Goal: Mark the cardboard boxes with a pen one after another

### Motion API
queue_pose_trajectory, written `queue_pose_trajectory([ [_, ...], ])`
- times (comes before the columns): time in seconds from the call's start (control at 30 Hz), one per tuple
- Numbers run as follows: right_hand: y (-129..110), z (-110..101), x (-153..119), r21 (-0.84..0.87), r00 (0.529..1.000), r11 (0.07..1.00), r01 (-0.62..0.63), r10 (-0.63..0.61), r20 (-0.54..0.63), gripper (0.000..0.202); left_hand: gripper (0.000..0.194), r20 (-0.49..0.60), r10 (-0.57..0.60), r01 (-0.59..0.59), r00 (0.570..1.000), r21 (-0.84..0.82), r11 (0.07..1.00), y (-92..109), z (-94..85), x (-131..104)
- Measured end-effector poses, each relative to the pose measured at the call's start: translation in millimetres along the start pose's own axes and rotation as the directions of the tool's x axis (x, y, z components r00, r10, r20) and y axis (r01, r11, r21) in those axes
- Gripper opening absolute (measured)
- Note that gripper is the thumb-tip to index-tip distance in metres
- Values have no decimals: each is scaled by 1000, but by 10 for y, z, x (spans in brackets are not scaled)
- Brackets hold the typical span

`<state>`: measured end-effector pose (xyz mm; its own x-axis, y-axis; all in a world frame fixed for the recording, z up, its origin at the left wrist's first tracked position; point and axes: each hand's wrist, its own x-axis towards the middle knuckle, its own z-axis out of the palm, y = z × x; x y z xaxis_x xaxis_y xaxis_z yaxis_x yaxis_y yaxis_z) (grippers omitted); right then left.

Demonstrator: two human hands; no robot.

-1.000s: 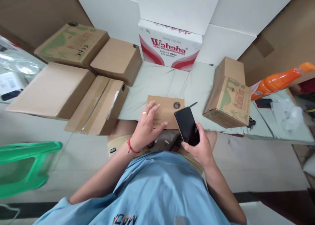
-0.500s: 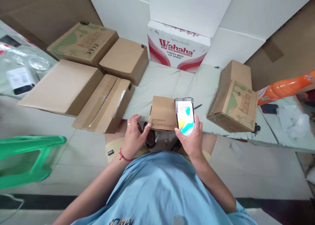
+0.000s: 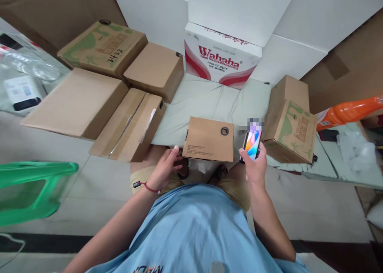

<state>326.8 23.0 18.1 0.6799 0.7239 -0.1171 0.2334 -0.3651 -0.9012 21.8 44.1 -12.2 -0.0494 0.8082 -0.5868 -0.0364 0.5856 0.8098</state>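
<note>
My right hand [image 3: 255, 163] is wrapped round a smartphone [image 3: 253, 142] whose screen is lit with bright colours. It holds the phone above the table edge, just right of a small brown cardboard box [image 3: 209, 137]. That box lies at the front edge of the table, with printed text near its lower left and a dark round mark at its upper right. My left hand [image 3: 166, 165], with a red string bracelet at the wrist, is beside the box's left front corner. Its fingers are apart and hold nothing; whether a fingertip touches the box I cannot tell.
Several cardboard boxes [image 3: 128, 121] stand on the left of the cloth-covered table [image 3: 206, 95]. A white and red Wahaba carton [image 3: 221, 57] is at the back. On the right are another carton [image 3: 295, 131] and an orange bottle [image 3: 350, 112]. A green stool [image 3: 60, 169] stands at left.
My right hand has moved the phone rightward, off the small box, uncovering the box's round mark. The left hand has turned and its fingers have shifted near the box's corner.
</note>
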Motion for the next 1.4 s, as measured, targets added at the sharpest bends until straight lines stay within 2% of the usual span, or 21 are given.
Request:
queue_pose_trajectory([
  [0.07, 138, -105, 88, -11, 999, 1000, -21, 21, -39, 110, 90, 85, -61, 66, 995, -60, 996, 30, 14, -11],
  [0.17, 334, -268, 136, -124, 995, 992, -15, 2, -101, 112, 93, 186, -97, 117, 978, -98, 988, 82, 40, -19],
  [0.33, 572, -526, 203, -231, 981, 973, 6, -50, -186, 111, 97, 239, -126, 155, 963, -106, 982, 135, 107, -12],
  [0.43, 654, -639, 268, -317, 973, 948, 12, -84, -217, 112, 90, 265, -125, 165, 956, -135, 977, 127, 158, -1],
  [0.5, 666, -669, 289, -433, 979, 901, 5, -93, -182, 110, 83, 262, -116, 162, 958, -164, 973, 107, 191, 10],
  [0.6, 637, -625, 283, -577, 997, 817, 0, -46, -65, 106, 74, 238, -105, 156, 966, -206, 966, 71, 226, 25],
  [0.77, 578, -444, 338, -635, 1000, 772, 18, -24, -1, 105, 61, 195, -73, 123, 978, -257, 959, 61, 210, -11],
  [0.83, 553, -399, 401, -674, 998, 736, 63, -58, 30, 102, 59, 177, -46, 95, 983, -274, 957, 72, 181, -44],
  [0.9, 508, -385, 455, -699, 987, 698, 154, -144, 74, 89, 56, 169, -29, 79, 985, -298, 951, 83, 151, -68],
  [0.97, 432, -398, 465, -666, 963, 703, 251, -252, 97, 74, 53, 171, -22, 80, 985, -337, 938, 91, 132, -73],
  [1.03, 326, -427, 401, -524, 956, 802, 287, -274, 104, 69, 51, 177, -18, 85, 984, -380, 921, 103, 132, -61],
  [1.1, 206, -455, 257, -239, 969, 955, 174, -123, 215, 77, 53, 182, -11, 83, 983, -397, 914, 129, 154, -41],
  [1.13, 148, -462, 163, -77, 943, 996, 46, -18, 333, 84, 53, 185, -3, 75, 983, -388, 918, 149, 171, -32],
  [1.17, 94, -462, 62, 53, 879, 993, -108, 70, 472, 91, 54, 190, 11, 60, 982, -365, 929, 174, 193, -24],
  [1.2, 48, -453, -39, 134, 795, 959, -251, 125, 594, 97, 55, 197, 30, 37, 980, -332, 943, 203, 218, -19],
  [1.23, 9, -435, -133, 170, 720, 916, -362, 159, 675, 98, 57, 206, 56, 7, 977, -294, 956, 236, 244, -17],
  [1.27, -22, -408, -211, 183, 677, 877, -443, 194, 710, 94, 59, 216, 86, -27, 973, -261, 965, 270, 272, -18],
  [1.3, -45, -373, -269, 193, 667, 845, -499, 233, 707, 85, 61, 228, 117, -61, 967, -237, 970, 305, 298, -22],
  [1.33, -62, -333, -301, 207, 680, 819, -536, 273, 680, 74, 65, 243, 145, -89, 959, -230, 969, 338, 324, -30],
  [1.4, -83, -247, -276, 272, 736, 778, -566, 329, 592, 54, 72, 282, 182, -110, 942, -254, 961, 396, 365, -51],
])
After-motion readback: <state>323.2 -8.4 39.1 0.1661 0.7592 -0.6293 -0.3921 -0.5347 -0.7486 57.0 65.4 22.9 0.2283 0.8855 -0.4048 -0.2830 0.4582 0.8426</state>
